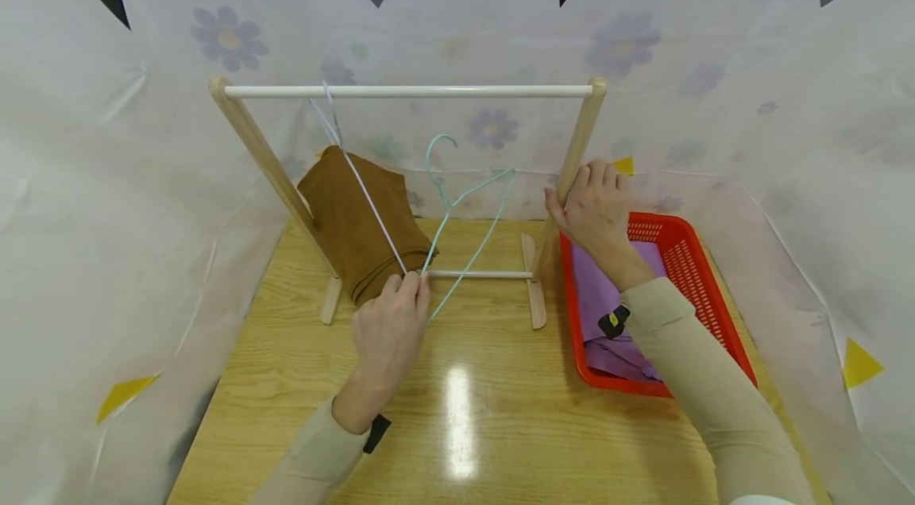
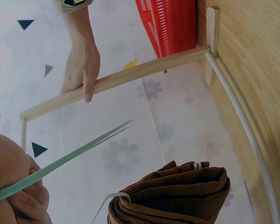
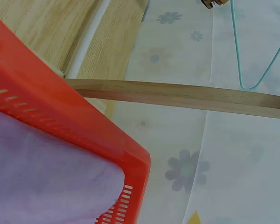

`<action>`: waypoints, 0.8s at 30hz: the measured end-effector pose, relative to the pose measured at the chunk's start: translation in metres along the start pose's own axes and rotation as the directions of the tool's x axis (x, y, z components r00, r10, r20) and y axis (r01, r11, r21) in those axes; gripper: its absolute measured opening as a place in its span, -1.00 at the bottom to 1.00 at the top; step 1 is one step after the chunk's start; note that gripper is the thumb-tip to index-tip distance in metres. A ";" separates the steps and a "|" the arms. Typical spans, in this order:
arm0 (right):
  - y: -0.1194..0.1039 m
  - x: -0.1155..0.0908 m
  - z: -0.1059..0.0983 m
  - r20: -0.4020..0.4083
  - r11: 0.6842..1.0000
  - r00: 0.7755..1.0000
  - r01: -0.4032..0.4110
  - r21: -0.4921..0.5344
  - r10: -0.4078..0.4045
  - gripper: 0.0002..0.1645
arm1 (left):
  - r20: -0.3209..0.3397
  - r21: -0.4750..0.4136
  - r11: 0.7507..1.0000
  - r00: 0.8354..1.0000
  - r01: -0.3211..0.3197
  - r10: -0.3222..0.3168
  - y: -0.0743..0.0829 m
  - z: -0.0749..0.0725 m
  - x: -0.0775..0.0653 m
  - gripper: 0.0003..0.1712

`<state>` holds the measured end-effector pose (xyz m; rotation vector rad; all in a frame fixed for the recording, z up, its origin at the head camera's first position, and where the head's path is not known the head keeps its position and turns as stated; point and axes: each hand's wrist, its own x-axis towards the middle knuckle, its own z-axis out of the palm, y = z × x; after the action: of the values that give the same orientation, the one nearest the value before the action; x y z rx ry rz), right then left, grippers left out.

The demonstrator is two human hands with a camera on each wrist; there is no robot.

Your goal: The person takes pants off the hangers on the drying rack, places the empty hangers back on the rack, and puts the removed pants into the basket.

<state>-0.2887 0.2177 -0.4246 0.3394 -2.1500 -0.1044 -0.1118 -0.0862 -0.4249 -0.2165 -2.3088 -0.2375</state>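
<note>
My left hand (image 1: 389, 322) grips a teal hanger (image 1: 468, 189), its hook up and its body tilted, in front of the rack. The left wrist view shows the teal hanger (image 2: 74, 156) running into the curled fingers. A white hanger (image 1: 370, 203) hooks over the rack's white top rail (image 1: 457, 91). Folded brown cloth (image 1: 360, 211) hangs on it at the left. The white hanger's near end overlaps my left fingertips in the head view. My right hand (image 1: 596, 207) holds the rack's right wooden post (image 1: 582, 132), thumb on the inner side, as the left wrist view also shows.
A red basket (image 1: 696, 275) with purple cloth (image 1: 654, 259) inside stands right of the rack, under my right forearm. A thin lower bar (image 1: 493, 275) joins the rack's feet on the wooden table (image 1: 300, 410). Patterned white sheeting (image 1: 457, 13) surrounds the table at back and sides.
</note>
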 end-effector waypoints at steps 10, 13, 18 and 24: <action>0.001 0.000 0.001 -0.010 0.998 0.998 0.067 0.015 -0.067 -0.42 | -0.008 -0.011 1.000 1.000 0.000 0.000 0.002 0.001 0.001 -0.65; 0.000 0.001 0.001 -0.012 0.997 0.997 0.072 0.012 -0.072 -0.44 | 0.000 -0.009 1.000 1.000 0.002 -0.002 0.002 0.000 0.003 -0.63; -0.002 0.001 0.001 -0.019 0.997 0.997 0.070 0.013 -0.070 -0.46 | 0.004 -0.008 1.000 1.000 -0.003 0.003 0.002 -0.003 0.007 -0.57; -0.002 0.000 0.001 -0.016 0.998 0.997 0.069 0.013 -0.069 -0.46 | 0.007 -0.013 0.999 0.999 -0.034 0.034 0.005 -0.008 0.017 -0.54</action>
<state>-0.2893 0.2162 -0.4255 0.4212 -2.1251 -0.1269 -0.1167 -0.0822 -0.4065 -0.2640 -2.3091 -0.2351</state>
